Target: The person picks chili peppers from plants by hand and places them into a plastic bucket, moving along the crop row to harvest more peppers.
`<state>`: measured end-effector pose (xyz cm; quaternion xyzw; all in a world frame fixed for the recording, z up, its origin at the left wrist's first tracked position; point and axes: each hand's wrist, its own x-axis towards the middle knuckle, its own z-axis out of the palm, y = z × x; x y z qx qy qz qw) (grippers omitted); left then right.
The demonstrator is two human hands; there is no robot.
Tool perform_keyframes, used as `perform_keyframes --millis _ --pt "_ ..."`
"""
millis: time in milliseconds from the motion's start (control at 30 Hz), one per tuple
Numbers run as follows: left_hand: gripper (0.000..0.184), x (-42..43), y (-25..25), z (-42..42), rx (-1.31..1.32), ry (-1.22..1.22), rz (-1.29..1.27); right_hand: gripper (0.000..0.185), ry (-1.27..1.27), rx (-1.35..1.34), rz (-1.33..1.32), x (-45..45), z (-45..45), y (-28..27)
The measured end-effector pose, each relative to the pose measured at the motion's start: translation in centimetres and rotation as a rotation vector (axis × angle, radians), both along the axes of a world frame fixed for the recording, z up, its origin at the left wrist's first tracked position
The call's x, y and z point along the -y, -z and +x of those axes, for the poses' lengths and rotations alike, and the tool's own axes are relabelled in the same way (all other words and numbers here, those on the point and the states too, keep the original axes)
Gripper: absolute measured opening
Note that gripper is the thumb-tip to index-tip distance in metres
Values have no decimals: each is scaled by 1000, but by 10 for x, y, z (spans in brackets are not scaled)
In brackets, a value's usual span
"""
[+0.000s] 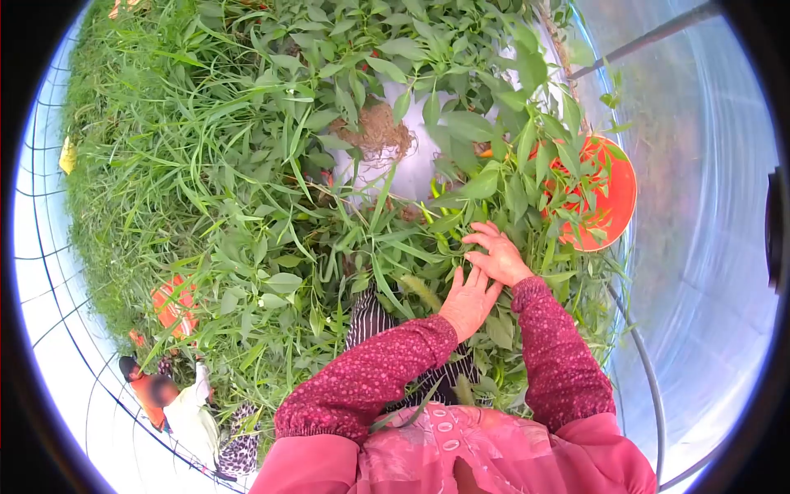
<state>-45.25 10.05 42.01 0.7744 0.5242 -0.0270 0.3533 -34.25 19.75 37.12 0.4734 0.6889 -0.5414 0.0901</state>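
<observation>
Red bucket [620, 193]: peppers [426, 213] show among leaves [479, 184] to its left; below-left of it, the left hand [470, 303] and right hand [499, 258] meet, fingers partly extended, any hold indiscernible. Apparent step: working through foliage; next move likely calls for fingertip precision.

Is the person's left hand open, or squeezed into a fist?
Open: the left hand shows its back, its fingers stretched out and a little apart, close to the right hand.
</observation>
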Motion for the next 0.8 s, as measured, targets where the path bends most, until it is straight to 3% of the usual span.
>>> perform_keyframes --millis 333,467,567,600,667,733,800 --pt "54 -26 -8 -44 169 77 -1 31 116 -15 18 -4 -18 -17" --pt "58 -47 -5 -95 381 212 -18 28 208 -9 64 -2 -41 -23" --pt "48 -88 0 -139 558 222 -78 22 305 26 61 -13 -51 -14" --pt "33 -112 -6 -162 560 128 17 22 307 27 59 -17 -61 -12" --pt "20 -160 6 -207 330 142 -41 20 280 101 90 -23 -77 -16" --pt "16 -211 17 -265 248 -28 160 19 247 162 91 -27 -93 -16" --pt "14 -263 30 -318 77 -167 380 22 363 279 -170 -38 -110 -23"
